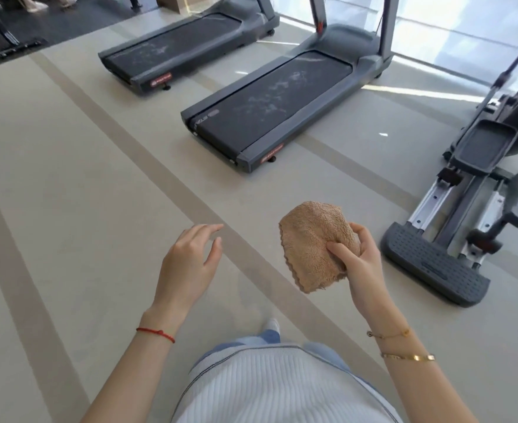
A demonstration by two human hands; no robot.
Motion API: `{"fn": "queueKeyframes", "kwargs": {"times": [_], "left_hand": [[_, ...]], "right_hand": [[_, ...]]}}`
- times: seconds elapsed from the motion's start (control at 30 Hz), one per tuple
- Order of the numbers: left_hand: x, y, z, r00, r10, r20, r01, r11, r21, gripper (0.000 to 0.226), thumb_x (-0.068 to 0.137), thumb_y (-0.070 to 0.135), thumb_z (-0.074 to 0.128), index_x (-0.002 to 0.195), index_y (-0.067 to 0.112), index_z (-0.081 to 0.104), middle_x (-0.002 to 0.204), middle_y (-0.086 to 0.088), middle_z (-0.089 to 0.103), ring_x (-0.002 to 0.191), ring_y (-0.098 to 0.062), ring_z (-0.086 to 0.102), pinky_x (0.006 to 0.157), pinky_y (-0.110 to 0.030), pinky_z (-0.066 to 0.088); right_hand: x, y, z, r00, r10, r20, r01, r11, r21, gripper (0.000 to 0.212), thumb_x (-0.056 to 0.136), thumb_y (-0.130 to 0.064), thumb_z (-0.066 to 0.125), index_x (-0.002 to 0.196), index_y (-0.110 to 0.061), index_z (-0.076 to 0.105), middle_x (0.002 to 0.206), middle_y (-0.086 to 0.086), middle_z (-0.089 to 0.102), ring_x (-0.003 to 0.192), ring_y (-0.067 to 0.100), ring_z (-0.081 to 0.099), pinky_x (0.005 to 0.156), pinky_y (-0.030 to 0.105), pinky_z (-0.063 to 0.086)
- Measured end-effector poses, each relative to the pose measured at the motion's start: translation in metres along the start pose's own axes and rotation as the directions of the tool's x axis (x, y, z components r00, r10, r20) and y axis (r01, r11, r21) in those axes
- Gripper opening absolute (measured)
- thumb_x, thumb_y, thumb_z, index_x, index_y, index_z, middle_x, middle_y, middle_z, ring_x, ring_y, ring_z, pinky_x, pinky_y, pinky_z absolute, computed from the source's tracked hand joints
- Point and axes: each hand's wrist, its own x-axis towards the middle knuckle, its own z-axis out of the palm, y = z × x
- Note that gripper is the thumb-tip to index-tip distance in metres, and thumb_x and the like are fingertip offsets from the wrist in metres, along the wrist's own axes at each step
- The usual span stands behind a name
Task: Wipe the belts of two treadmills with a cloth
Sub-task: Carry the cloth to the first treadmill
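Note:
Two grey treadmills stand on the floor ahead of me. The nearer treadmill (269, 108) has a black belt smeared with pale dusty marks. The farther treadmill (172, 44) at upper left shows similar marks on its belt. My right hand (358, 257) grips a folded tan terry cloth (312, 245), held in the air well short of the nearer treadmill's rear end. My left hand (190, 261) hovers beside it, fingers relaxed and spread, holding nothing.
An elliptical trainer (471, 209) with ribbed foot plates stands at the right, close to my right hand. A dark mat with a black equipment base (13, 44) lies at top left. Beige floor with darker stripes stretches between me and the treadmills.

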Motion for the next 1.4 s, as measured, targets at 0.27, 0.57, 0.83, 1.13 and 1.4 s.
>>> {"fn": "queueKeyframes", "kwargs": {"times": [0.27, 0.57, 0.83, 1.13, 1.4], "left_hand": [[0.160, -0.010, 0.029, 0.998, -0.009, 0.061, 0.009, 1.000, 0.000, 0.025, 0.098, 0.020, 0.056, 0.120, 0.018, 0.067, 0.117, 0.002, 0.067, 0.111, -0.017, 0.060, 0.090, -0.029, 0.047], [0.355, -0.011, 0.093, 0.997, -0.075, 0.013, 0.074, 0.997, 0.008, 0.024, 0.097, 0.018, 0.058, 0.119, 0.016, 0.068, 0.115, 0.001, 0.067, 0.108, -0.019, 0.060, 0.087, -0.030, 0.046], [0.530, 0.006, 0.121, 0.984, -0.173, -0.052, 0.173, 0.985, -0.013, 0.026, 0.097, 0.017, 0.057, 0.121, 0.017, 0.067, 0.117, 0.002, 0.067, 0.109, -0.019, 0.060, 0.089, -0.025, 0.043], [0.672, -0.006, 0.153, 0.969, -0.239, -0.057, 0.239, 0.971, -0.013, 0.027, 0.098, 0.018, 0.055, 0.122, 0.018, 0.066, 0.117, 0.004, 0.067, 0.108, -0.018, 0.061, 0.087, -0.030, 0.048], [0.827, -0.041, 0.183, 0.961, -0.270, -0.057, 0.270, 0.963, -0.020, 0.027, 0.097, 0.016, 0.056, 0.123, 0.017, 0.066, 0.119, 0.002, 0.066, 0.111, -0.019, 0.060, 0.090, -0.035, 0.049]], "right_hand": [[0.157, -0.033, 0.030, 0.999, 0.026, -0.040, -0.025, 0.999, 0.026, 0.035, 0.088, 0.003, 0.064, 0.117, -0.015, 0.055, 0.092, 0.002, 0.066, 0.080, 0.013, 0.061, 0.066, 0.029, 0.050], [0.376, -0.067, 0.055, 0.997, 0.057, 0.057, -0.056, 0.998, -0.020, 0.033, 0.088, 0.001, 0.064, 0.113, -0.019, 0.057, 0.090, -0.001, 0.067, 0.075, 0.010, 0.063, 0.062, 0.029, 0.050], [0.579, -0.140, 0.092, 0.977, 0.027, 0.210, -0.004, 0.994, -0.107, 0.031, 0.088, -0.001, 0.065, 0.106, -0.026, 0.058, 0.077, -0.015, 0.068, 0.068, 0.004, 0.063, 0.052, 0.023, 0.051], [0.733, -0.156, 0.135, 0.957, 0.072, 0.280, -0.033, 0.990, -0.141, 0.033, 0.088, -0.001, 0.066, 0.105, -0.027, 0.059, 0.081, -0.016, 0.067, 0.071, 0.001, 0.062, 0.052, 0.020, 0.050], [0.884, -0.168, 0.185, 0.954, 0.104, 0.280, -0.066, 0.988, -0.143, 0.033, 0.080, -0.010, 0.069, 0.107, -0.027, 0.060, 0.091, -0.012, 0.067, 0.081, 0.003, 0.063, 0.059, 0.020, 0.050]]}}
